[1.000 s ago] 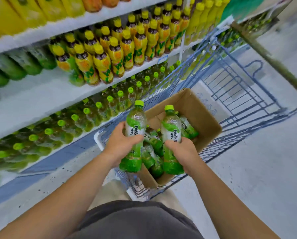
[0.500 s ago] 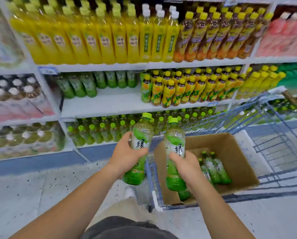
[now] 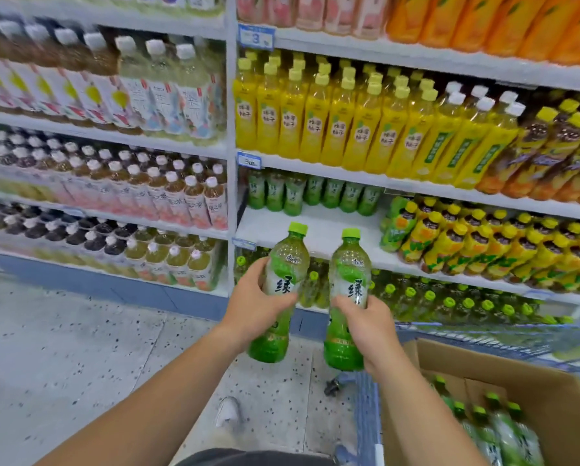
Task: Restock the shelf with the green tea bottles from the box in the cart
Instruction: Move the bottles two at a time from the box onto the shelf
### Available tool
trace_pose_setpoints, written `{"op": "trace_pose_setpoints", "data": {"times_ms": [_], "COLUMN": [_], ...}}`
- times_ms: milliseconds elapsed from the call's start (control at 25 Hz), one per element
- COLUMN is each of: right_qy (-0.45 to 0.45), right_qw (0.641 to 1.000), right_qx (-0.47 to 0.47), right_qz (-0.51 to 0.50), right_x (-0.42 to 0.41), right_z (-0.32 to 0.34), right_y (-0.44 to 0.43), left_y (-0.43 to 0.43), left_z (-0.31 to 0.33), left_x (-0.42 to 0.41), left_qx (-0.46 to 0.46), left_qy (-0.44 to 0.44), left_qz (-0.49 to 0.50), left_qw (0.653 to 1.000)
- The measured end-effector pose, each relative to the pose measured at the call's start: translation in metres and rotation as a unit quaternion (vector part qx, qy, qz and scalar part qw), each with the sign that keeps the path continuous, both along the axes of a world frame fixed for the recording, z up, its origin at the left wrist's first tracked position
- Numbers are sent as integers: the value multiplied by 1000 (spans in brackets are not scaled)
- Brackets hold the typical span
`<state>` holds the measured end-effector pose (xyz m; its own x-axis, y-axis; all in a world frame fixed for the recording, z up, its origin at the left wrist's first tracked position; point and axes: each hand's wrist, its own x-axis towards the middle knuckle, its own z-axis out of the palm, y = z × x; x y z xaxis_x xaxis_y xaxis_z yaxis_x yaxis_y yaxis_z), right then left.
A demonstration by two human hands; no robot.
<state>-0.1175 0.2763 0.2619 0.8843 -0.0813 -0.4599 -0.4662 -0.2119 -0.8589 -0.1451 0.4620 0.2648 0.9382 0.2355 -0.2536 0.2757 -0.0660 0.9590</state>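
My left hand point(image 3: 253, 302) grips one green tea bottle point(image 3: 283, 264) upright by its label. Beside it, my right hand point(image 3: 366, 326) holds a second green tea bottle point(image 3: 349, 264), also upright. Both bottles are in front of the white shelf point(image 3: 329, 230), whose front half is bare. A row of green tea bottles point(image 3: 312, 193) stands at the back of that shelf. At lower right, the cardboard box point(image 3: 551, 391) in the blue cart point(image 3: 367, 408) holds several more green tea bottles point(image 3: 504, 435).
Yellow-capped bottles point(image 3: 467, 243) fill the right part of the same shelf. Yellow juice bottles point(image 3: 349, 126) stand on the shelf above, small green-capped bottles point(image 3: 450, 304) on the one below. A white upright point(image 3: 231, 163) divides the left shelving bay. Speckled floor point(image 3: 80, 348) lies to the left.
I have turned left toward the shelves and come closer. Both bottles have risen from over the box to the front of the half-bare shelf. The cart and box now sit at lower right.
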Motion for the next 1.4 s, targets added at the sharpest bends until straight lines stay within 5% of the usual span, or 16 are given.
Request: {"op": "trace_pose_setpoints", "data": {"times_ms": [440,800,1400], "right_qy": [19,32,-147], "right_qw": [998,994,984], "right_qx": [-52,-93,-93], "right_qz": [-26,-38,-42], "right_x": [118,241,376], "right_z": [-30,-156,-241], "right_y": [106,92,42], "left_y": [105,93,49], "left_z": [-48,-164,-248], "left_x": [124,275,403], "left_qx": [4,80,103], "left_qy": [37,31,-116], "left_qz": [-46,-66,-45], "left_qw": [998,994,987]}}
